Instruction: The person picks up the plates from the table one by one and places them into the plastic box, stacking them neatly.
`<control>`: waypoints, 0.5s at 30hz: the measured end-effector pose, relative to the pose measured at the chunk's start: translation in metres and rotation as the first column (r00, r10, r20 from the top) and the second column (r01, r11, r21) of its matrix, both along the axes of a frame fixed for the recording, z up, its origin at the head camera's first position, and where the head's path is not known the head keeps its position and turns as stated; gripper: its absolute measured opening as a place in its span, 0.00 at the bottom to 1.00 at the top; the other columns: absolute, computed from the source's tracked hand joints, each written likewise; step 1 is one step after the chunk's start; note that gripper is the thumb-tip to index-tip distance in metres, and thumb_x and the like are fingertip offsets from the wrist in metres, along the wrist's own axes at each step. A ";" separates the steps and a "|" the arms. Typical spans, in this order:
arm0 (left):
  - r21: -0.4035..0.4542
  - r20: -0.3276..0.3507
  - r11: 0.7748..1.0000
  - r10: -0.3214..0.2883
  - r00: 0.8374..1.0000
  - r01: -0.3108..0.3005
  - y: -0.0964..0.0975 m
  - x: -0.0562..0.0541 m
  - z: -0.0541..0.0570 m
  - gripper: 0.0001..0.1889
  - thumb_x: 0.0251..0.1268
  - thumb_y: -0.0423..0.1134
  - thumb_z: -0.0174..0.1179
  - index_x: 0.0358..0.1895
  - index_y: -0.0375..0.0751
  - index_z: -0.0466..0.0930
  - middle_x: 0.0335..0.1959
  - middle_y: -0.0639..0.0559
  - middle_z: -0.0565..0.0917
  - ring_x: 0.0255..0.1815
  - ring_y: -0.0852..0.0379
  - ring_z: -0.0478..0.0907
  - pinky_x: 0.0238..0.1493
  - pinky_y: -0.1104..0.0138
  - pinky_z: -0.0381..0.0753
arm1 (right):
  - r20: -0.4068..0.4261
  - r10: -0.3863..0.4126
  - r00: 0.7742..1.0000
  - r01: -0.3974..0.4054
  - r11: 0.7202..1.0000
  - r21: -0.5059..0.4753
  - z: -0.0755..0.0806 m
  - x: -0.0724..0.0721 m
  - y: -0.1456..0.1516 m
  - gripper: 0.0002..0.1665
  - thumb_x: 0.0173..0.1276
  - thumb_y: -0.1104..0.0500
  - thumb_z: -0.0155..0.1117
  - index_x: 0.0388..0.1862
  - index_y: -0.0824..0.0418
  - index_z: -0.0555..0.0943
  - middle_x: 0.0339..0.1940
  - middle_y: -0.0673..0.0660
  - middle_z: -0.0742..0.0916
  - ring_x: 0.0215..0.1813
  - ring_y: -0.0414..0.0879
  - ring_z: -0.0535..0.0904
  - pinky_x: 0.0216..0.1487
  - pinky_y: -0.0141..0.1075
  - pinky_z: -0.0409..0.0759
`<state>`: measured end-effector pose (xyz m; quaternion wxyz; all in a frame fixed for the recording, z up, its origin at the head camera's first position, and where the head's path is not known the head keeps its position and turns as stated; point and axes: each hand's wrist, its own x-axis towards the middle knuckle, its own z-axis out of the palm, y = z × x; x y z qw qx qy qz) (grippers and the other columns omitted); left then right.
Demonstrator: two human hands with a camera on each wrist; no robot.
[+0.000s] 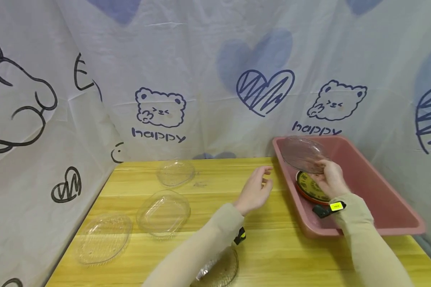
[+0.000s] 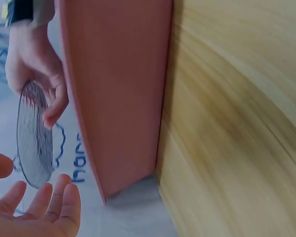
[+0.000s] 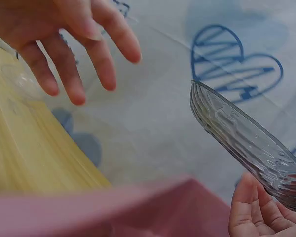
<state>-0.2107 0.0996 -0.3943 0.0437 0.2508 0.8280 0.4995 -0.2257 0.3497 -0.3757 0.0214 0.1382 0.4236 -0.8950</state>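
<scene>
My right hand [image 1: 331, 178] pinches the near edge of a clear ribbed dish [image 1: 301, 153], holding it tilted above the left part of a pink tub [image 1: 362, 230]. In the right wrist view the dish [image 3: 237, 133] shows its wavy, ribbed side, with fingers beneath its lower end. My left hand [image 1: 254, 190] hovers over the table just left of the tub, its fingers loosely bent and holding nothing. The left wrist view shows these fingers [image 2: 42, 202] apart from the dish. Inside the tub, below the dish, lies a round yellow-and-black patterned object [image 1: 310, 187] with an orange-red rim, partly covered.
Several clear dishes stand on the wooden table: a small one [image 1: 176, 173] at the back, a squarish one [image 1: 164, 213], and an oval one [image 1: 104, 239] at left. Another round clear dish [image 1: 224, 269] is partly hidden by my left forearm. A printed curtain [image 1: 208, 79] hangs behind.
</scene>
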 end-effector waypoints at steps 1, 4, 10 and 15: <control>-0.036 -0.024 0.999 -0.012 1.000 0.011 0.005 0.002 -0.001 0.24 0.78 0.38 0.45 0.74 0.46 0.65 0.69 0.45 0.73 0.63 0.50 0.78 0.63 0.63 0.81 | 0.004 -0.004 1.000 0.004 1.000 -0.004 -0.002 0.001 0.005 0.13 0.80 0.65 0.39 0.56 0.54 0.65 0.33 0.49 0.89 0.38 0.41 0.86 0.86 0.42 0.36; -0.165 -0.111 0.985 -0.063 0.992 0.044 0.018 0.007 -0.004 0.24 0.77 0.37 0.48 0.74 0.48 0.66 0.70 0.49 0.73 0.66 0.53 0.76 0.68 0.65 0.78 | 0.021 -0.013 1.000 0.013 1.000 -0.008 -0.006 0.004 0.017 0.10 0.80 0.64 0.40 0.53 0.55 0.68 0.34 0.50 0.88 0.38 0.41 0.86 0.86 0.41 0.37; -0.438 -0.319 0.895 -0.242 0.916 0.084 0.034 0.012 -0.012 0.28 0.73 0.31 0.49 0.74 0.50 0.67 0.73 0.53 0.72 0.73 0.58 0.71 0.76 0.69 0.68 | 0.013 -0.008 1.000 0.007 0.998 0.061 -0.014 0.004 0.028 0.11 0.81 0.63 0.37 0.54 0.53 0.67 0.33 0.48 0.91 0.38 0.41 0.89 0.86 0.44 0.35; -0.590 -0.368 0.802 -0.368 0.854 0.091 0.038 0.013 -0.020 0.31 0.70 0.27 0.49 0.74 0.54 0.68 0.77 0.58 0.67 0.79 0.60 0.64 0.80 0.67 0.63 | 0.006 -0.068 0.998 0.065 0.971 0.232 -0.020 0.002 0.036 0.14 0.80 0.64 0.39 0.57 0.50 0.65 0.33 0.40 0.90 0.35 0.37 0.88 0.69 0.40 0.79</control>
